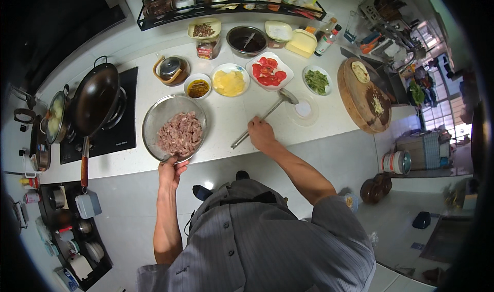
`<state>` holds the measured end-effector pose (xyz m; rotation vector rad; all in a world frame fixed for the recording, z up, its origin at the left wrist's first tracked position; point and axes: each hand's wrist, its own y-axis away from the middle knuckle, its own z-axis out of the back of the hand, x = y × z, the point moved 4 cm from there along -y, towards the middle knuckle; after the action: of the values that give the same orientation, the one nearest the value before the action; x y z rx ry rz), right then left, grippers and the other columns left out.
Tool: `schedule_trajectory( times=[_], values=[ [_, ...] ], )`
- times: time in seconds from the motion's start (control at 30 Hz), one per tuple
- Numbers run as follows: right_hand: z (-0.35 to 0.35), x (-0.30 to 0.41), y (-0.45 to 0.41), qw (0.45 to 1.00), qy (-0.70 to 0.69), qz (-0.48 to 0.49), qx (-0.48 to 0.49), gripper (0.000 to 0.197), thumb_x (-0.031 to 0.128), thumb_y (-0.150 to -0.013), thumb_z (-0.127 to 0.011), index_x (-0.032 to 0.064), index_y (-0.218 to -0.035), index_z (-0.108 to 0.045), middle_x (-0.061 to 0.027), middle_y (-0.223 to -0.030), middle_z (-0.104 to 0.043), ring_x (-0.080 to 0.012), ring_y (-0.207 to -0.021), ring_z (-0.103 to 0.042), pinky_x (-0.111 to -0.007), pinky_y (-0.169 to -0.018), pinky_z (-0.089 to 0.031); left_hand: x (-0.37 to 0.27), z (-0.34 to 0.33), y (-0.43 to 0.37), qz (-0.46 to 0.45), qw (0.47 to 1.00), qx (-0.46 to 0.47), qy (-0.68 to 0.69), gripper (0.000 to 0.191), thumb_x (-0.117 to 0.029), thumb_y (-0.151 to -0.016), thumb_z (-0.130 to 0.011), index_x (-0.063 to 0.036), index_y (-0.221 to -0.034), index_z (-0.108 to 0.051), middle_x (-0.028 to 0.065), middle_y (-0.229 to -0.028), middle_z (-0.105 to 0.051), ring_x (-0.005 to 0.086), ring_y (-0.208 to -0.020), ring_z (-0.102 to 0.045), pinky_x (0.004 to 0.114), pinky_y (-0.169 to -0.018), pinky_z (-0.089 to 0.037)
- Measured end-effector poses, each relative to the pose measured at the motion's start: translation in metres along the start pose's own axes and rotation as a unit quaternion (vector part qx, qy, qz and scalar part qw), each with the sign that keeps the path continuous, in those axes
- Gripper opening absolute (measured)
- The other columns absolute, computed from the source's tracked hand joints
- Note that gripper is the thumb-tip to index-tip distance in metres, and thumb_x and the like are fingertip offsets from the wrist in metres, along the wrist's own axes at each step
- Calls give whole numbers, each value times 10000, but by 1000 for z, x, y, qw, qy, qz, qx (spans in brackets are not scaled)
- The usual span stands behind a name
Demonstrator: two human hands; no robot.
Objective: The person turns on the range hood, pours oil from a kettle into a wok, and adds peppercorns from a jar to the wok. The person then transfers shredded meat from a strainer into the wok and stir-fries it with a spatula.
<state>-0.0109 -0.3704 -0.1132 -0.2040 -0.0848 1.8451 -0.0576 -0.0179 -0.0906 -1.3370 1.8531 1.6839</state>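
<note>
My left hand grips the near rim of a metal mesh strainer, which is at the counter's front edge. Sliced raw meat fills the middle of the strainer. Farther right, my right hand is closed around the handle of a metal ladle. The ladle's bowl end points away from me, beside a clear round lid or plate with a white centre. Behind the strainer stand a small bowl of yellow-brown liquid and a plate of yellow slices.
A wok stands on the black cooktop at left, its handle jutting past the counter. Cut tomatoes, chopped greens, a glass teapot and a dark-filled metal bowl sit farther back. A round wooden chopping board is at right.
</note>
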Motion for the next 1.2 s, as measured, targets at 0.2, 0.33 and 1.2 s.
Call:
schedule_trajectory(
  times=[0.2, 0.33, 1.2],
  values=[
    [-7, 11, -25, 999, -39, 17, 6, 150, 53, -744, -620, -20, -867, -666, -186, -904, -636, -277, -721, -671, -341, -641, -556, 7, 13, 0, 7, 1000, -10, -4, 298, -54, -925, -514, 115, -1167, -554, 213, -970, -711, 271, -718, -737, 293, -530, -625],
    [-7, 6, -36, 999, -47, 2, -16, 142, 48, -749, -617, -17, -864, -669, -188, -909, -646, -275, -705, -669, -345, -639, -559, 12, 12, -2, 14, 1000, -16, -5, 300, -94, -935, -539, 86, -1173, -565, 199, -964, -712, 265, -726, -737, 293, -523, -619],
    [-4, 46, 89, 912, -391, 94, 81, 252, -15, -848, -504, 42, -1033, -665, -145, -1025, -616, -389, -925, -613, -484, -794, -502, 116, 42, 37, -4, 984, -110, -142, 331, -245, -1014, -490, 37, -1055, -658, 108, -672, -692, 145, -628, -618, 258, -646, -477]
  ],
)
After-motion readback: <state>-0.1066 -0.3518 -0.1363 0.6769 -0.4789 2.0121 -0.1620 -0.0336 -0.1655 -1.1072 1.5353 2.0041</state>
